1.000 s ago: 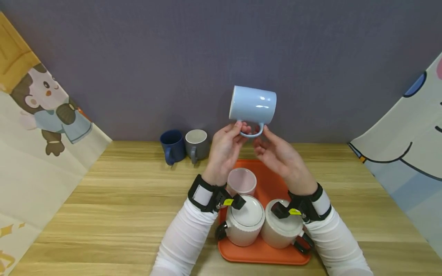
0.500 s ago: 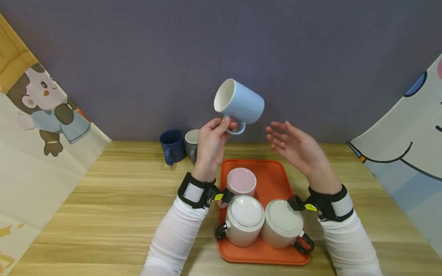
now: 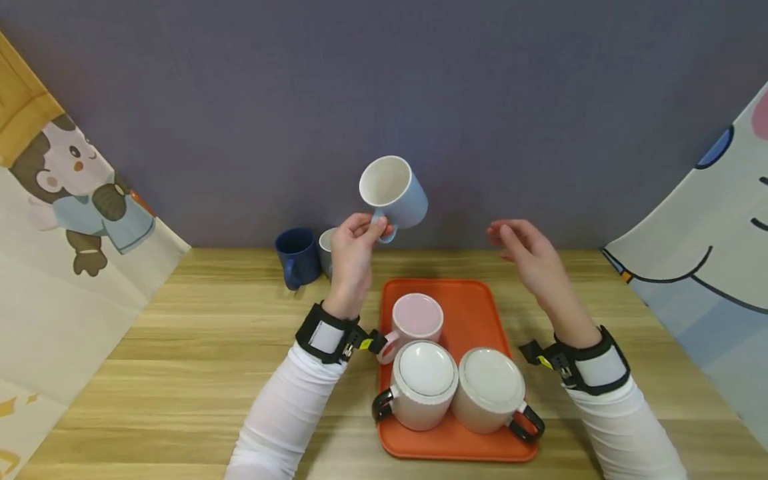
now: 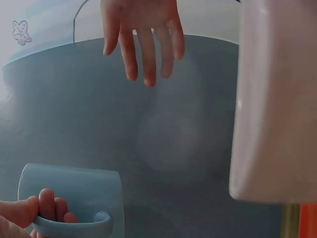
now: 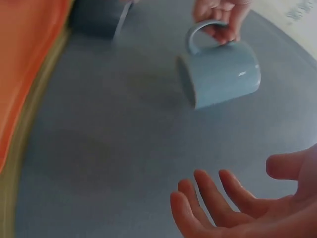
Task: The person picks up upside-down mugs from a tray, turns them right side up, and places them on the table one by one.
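A: Found the light-blue mug point(image 3: 408, 201) where?
B: Saw it held aloft before the grey wall point(image 3: 384, 80), tilted, pale inside showing.
A: Checked the grip?
B: Noted its handle point(image 4: 89, 229) pinched in the left hand point(image 3: 353, 257). Saw the right hand point(image 3: 537, 261) well apart, loosely spread, holding nothing.
A: Looked at the table point(image 3: 198, 373)?
B: Logged an orange tray point(image 3: 471, 303) with a pink mug point(image 3: 417, 315), a white mug point(image 3: 425, 383) and a greyish-white mug point(image 3: 489, 387).

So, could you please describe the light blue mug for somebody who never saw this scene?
Find the orange tray, then look beyond its far edge. There the left hand holds the light blue mug in the air by its handle. Only this one is lifted; the dark blue mug stands on the table.
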Demonstrator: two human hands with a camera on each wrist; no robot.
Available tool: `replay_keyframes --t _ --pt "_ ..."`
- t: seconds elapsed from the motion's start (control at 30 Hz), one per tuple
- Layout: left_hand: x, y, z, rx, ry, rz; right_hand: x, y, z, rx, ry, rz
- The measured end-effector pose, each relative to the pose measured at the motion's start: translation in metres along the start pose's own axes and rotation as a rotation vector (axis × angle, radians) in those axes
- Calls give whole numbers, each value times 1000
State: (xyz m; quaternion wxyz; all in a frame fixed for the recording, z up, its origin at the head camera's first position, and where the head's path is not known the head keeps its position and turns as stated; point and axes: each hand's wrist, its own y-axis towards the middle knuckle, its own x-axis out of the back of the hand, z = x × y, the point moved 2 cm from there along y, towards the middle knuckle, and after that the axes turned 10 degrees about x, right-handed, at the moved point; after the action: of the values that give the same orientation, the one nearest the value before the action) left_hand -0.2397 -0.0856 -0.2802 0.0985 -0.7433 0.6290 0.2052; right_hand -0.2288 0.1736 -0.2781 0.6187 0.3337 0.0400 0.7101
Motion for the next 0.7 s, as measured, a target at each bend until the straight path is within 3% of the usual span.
replay_keyframes --t 0.1,0.2,0.7 --pt "5 2 3 -9 24 -17 2 -2 -9 18 -173 -32" --pt "9 5 6 -16 41 -26 3 -4 -17 28 -271 -56" --pt "27 19 29 29 114 -114 6 -15 -46 114 -518 -137"
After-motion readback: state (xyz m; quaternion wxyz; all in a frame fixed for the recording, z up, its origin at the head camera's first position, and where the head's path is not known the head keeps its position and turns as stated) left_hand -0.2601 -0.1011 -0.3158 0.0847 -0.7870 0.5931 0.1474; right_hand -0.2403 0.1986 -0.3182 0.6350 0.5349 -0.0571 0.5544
